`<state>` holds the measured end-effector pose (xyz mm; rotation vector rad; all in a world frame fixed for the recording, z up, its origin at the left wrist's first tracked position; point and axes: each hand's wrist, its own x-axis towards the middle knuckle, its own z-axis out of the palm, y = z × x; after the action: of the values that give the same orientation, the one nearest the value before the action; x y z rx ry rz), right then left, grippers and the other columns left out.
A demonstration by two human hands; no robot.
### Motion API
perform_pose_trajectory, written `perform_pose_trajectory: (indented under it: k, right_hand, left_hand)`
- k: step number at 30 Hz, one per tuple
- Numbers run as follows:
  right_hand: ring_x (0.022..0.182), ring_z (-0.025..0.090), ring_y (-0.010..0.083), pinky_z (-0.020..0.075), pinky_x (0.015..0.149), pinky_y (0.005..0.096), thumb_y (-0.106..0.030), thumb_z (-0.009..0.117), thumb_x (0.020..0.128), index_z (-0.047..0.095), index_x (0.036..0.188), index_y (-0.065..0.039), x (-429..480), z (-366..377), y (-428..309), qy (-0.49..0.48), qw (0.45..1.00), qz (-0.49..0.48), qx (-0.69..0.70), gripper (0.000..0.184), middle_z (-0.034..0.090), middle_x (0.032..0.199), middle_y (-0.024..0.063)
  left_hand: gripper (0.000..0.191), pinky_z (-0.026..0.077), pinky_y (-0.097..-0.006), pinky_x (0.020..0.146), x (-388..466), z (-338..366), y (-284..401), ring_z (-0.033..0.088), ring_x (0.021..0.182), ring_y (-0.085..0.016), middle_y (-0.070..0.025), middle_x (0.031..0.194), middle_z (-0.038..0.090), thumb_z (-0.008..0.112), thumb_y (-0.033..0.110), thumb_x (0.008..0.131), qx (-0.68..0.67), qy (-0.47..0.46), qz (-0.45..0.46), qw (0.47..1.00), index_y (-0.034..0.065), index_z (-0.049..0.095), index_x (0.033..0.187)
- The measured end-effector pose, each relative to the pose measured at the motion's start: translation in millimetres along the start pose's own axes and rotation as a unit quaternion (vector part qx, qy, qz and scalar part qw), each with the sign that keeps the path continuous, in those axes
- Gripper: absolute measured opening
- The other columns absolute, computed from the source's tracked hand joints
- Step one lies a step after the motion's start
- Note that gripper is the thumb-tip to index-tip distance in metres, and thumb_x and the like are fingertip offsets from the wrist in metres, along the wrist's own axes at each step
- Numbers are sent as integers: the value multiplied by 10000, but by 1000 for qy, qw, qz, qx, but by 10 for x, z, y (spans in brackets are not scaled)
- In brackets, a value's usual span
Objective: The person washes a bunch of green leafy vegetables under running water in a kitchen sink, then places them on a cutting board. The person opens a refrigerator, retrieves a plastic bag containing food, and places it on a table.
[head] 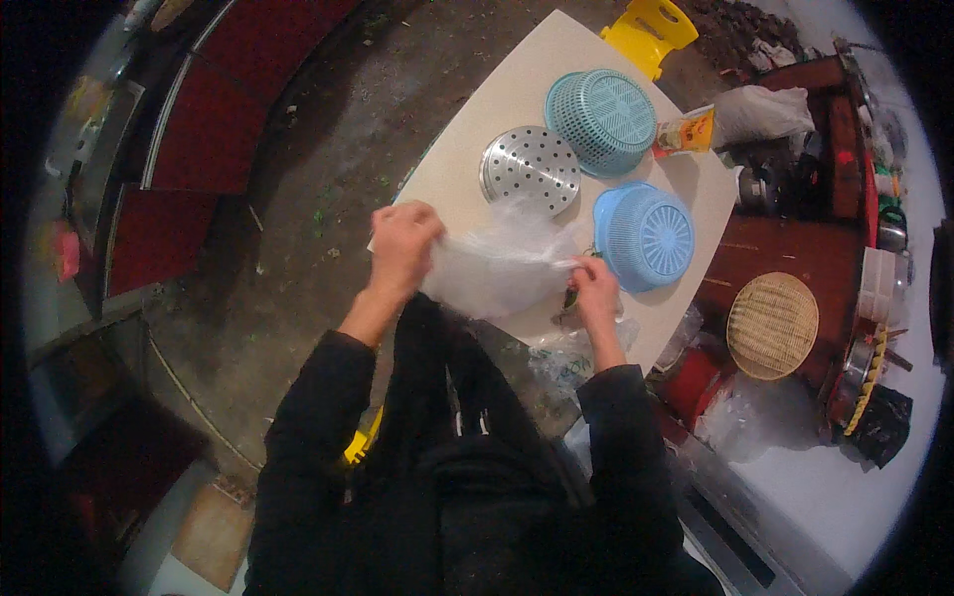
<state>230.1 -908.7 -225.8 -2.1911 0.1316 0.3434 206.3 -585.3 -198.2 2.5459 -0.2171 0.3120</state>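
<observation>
A thin, translucent plastic bag (496,272) is stretched between my two hands above the near end of a cream table (455,164). My left hand (405,246) grips its left side, slightly blurred. At the right end, the fingers of my right hand (595,287) pinch a gathered edge. Just beyond the bag lies a round perforated metal steamer plate (531,167), partly covered by the raised plastic. A blue plastic colander (648,237) rests upside down near my right hand. Farther back, a teal plastic basket (604,119) is also upturned.
An orange and yellow food packet (684,134) stands at the table's right edge, beside a pale sack (764,115). A yellow plastic chair (650,33) is at the far end. Crumpled clear plastic (559,365) hangs near my right wrist. A woven bamboo tray (773,325) lies to the right.
</observation>
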Motion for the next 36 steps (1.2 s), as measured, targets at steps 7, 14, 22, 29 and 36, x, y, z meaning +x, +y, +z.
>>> perform_pose_trajectory:
  k: [7, 14, 22, 29, 36]
  right_hand:
    - [954, 588, 272, 469, 807, 380, -226, 639, 850, 564, 1160, -90, -104, 13, -417, -41, 990, -135, -29, 347, 587, 1088, 118]
    - [854, 566, 305, 455, 772, 386, -241, 631, 879, 637, 1022, -5, -33, -137, -229, 104, 986, -10, -134, 276, 563, 959, 150]
    - [686, 528, 96, 444, 582, 239, 9, 543, 867, 576, 1011, -4, -536, -255, -215, 110, 968, 51, 221, 148, 511, 920, 39]
    - [776, 572, 152, 492, 705, 275, 64, 492, 832, 519, 1102, -14, -615, -302, -238, 204, 976, -51, 62, 282, 560, 962, 72]
    - [1101, 561, 365, 450, 923, 413, -56, 555, 818, 615, 1082, -14, -362, 248, -691, -112, 952, -208, -195, 274, 583, 1181, 197]
  left_hand:
    - [216, 341, -491, 985, 45, 125, 655, 545, 1030, -292, -63, 1031, 604, 628, 64, 709, -99, 26, -30, 994, 121, 666, 914]
    - [286, 366, -412, 998, 81, 99, 130, 552, 1102, -236, -77, 1052, 643, 653, 77, 731, -20, -140, -72, 987, 116, 693, 1011]
    - [209, 466, -339, 789, -67, -533, 569, 600, 797, -255, -86, 814, 612, 605, 7, 703, -148, 276, -121, 942, 26, 623, 910]
    - [273, 475, -483, 691, -26, 340, 1162, 605, 829, -399, -190, 885, 632, 606, 133, 800, -63, -317, -37, 946, 44, 589, 1057]
    - [244, 489, -511, 745, -265, 535, 1055, 611, 857, -424, -224, 856, 637, 525, 151, 870, -90, -446, -32, 890, 31, 578, 1076]
